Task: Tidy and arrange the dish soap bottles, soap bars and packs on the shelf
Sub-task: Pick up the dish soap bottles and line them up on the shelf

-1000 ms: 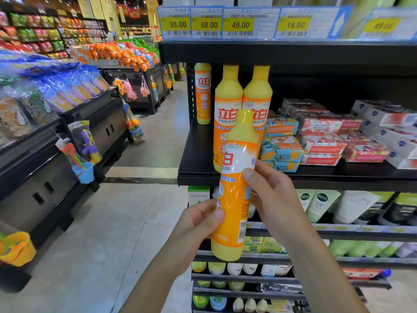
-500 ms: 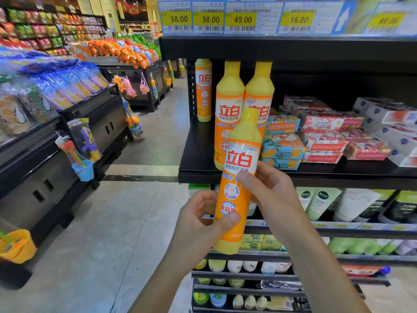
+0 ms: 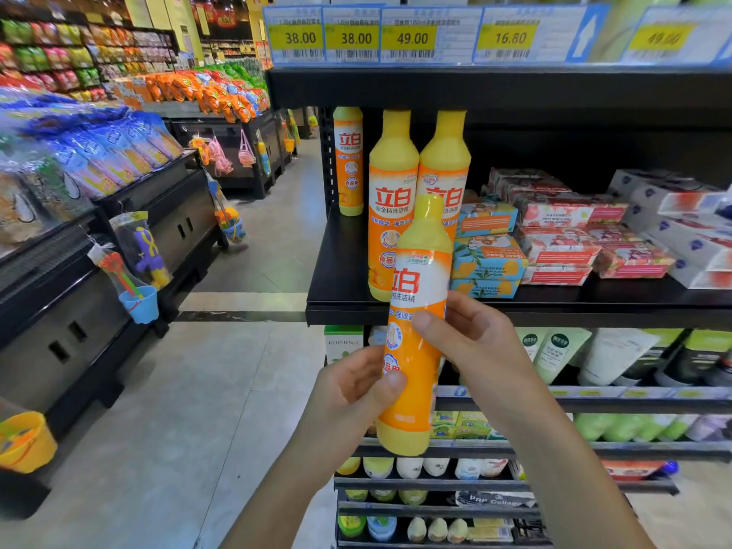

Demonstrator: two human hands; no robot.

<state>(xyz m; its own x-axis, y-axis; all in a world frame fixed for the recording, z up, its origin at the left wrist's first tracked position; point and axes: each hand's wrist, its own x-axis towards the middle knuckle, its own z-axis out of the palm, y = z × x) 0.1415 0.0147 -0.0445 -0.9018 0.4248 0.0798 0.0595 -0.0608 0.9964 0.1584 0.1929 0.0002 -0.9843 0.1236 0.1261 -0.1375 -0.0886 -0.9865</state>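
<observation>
Both my hands hold an orange and yellow dish soap bottle (image 3: 416,330) upright in front of the black shelf (image 3: 340,279). My left hand (image 3: 352,386) grips its lower part, thumb across the label. My right hand (image 3: 471,342) grips its middle from the right. Two tall bottles (image 3: 392,192) of the same kind stand at the shelf's front left, and a slimmer bottle (image 3: 348,160) stands further back at the left. Blue and yellow soap boxes (image 3: 489,255) are stacked beside them, then pink soap packs (image 3: 562,231) and white packs (image 3: 681,231) to the right.
Price tags (image 3: 412,37) line the shelf above. Lower shelves hold green tubes (image 3: 554,350) and small bottles (image 3: 408,467). To the left, an aisle floor (image 3: 158,390) runs past black display counters with hanging toy bags (image 3: 134,271).
The bottle has been turned in my hands: its label, which faced me half a second ago, now faces partly left. My left thumb has shifted slightly on it.
</observation>
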